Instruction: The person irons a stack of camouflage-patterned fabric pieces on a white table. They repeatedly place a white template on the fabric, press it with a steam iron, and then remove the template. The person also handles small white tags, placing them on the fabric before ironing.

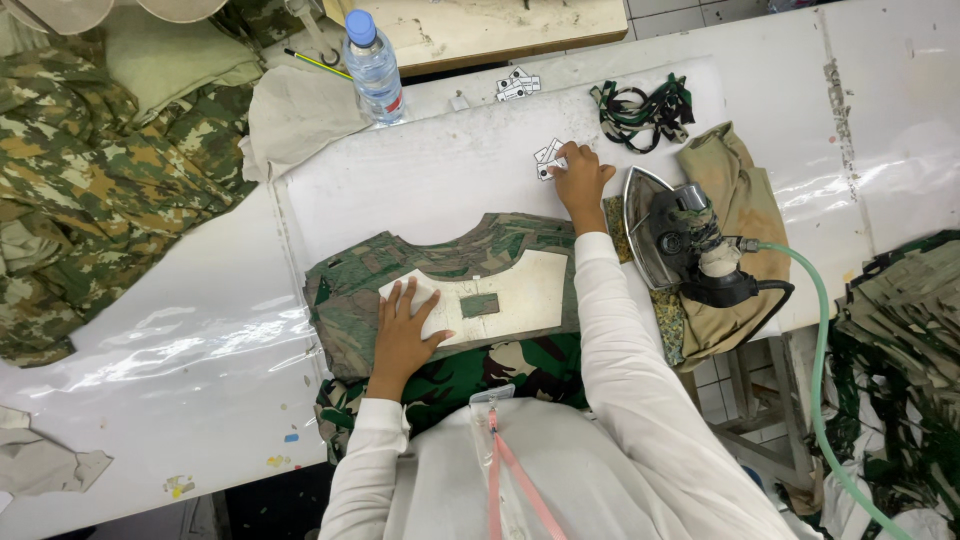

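You are pressing your left hand (405, 330), fingers spread and open, flat on the pale cut-out template (520, 290) that is lying across the neck area of the camouflage garment (350, 300). The garment is lying spread on the white desk (200, 300), directly in front of your body. A small camouflage patch (479, 305) is sitting inside the template, just beside your left fingertips. You are reaching your right hand (580, 178) forward past the garment's collar, and its fingers are closing in a pinch on a small stack of white labels (548, 158) lying on the desk's white pressing pad (440, 170). A steam iron (680, 240) is resting on a tan cloth (740, 200) just beside your right wrist, with a green hose (820, 330) running from it off the desk edge. A bundle of camouflage strips (645, 112) is lying beyond the iron, and a second cluster of white labels (517, 85) is lying near the far edge. A clear water bottle (374, 68) with a blue cap is standing upright at the far side. A pile of camouflage fabric (90, 180) is lying to your left, well apart from both hands.
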